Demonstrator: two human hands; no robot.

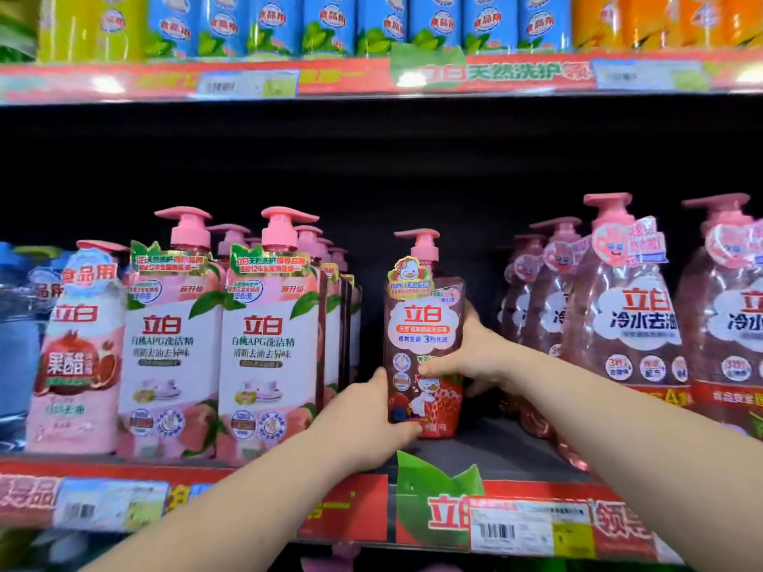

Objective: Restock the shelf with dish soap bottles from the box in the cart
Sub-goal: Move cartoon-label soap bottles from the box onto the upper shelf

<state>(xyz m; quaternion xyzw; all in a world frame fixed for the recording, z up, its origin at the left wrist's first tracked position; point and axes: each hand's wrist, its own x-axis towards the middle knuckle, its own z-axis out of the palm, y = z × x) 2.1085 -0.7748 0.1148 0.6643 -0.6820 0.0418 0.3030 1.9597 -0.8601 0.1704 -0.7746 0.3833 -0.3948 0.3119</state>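
A red strawberry dish soap bottle point(423, 324) with a pink pump and a duck picture stands upright on the dark shelf board point(487, 452), in the gap between two rows. My left hand point(363, 423) grips its lower left side near the base. My right hand point(470, 357) wraps around its right side at mid-height, thumb across the front label. The box and the cart are out of view.
Pink peach soap bottles point(268, 344) stand in rows to the left, clear pink bottles point(627, 324) to the right. A pomegranate bottle point(78, 357) stands further left. Above, another shelf holds blue bottles point(330, 22). A red price rail point(413, 513) runs along the shelf front.
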